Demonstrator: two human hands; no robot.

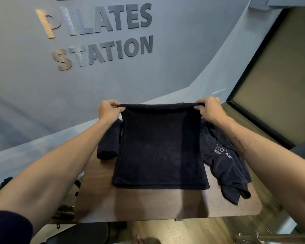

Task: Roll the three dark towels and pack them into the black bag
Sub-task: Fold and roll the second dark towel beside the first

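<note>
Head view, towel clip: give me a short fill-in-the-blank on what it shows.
1. Both hands, left hand and right hand, pinch the far corners of the flat towel, which is not yet ____.
2. The rolled towel lies to its ____.
3. The crumpled towel bears a ____ logo.

Missing: rolled; left; white

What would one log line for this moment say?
left hand, right hand: pinch folded towel | rolled towel: left | loose towel: right

Brown tabletop (165, 205), three dark towels.
I see a roll (108, 140) left, a flat towel (159, 147) centre, a crumpled one (225, 162) right.
</note>
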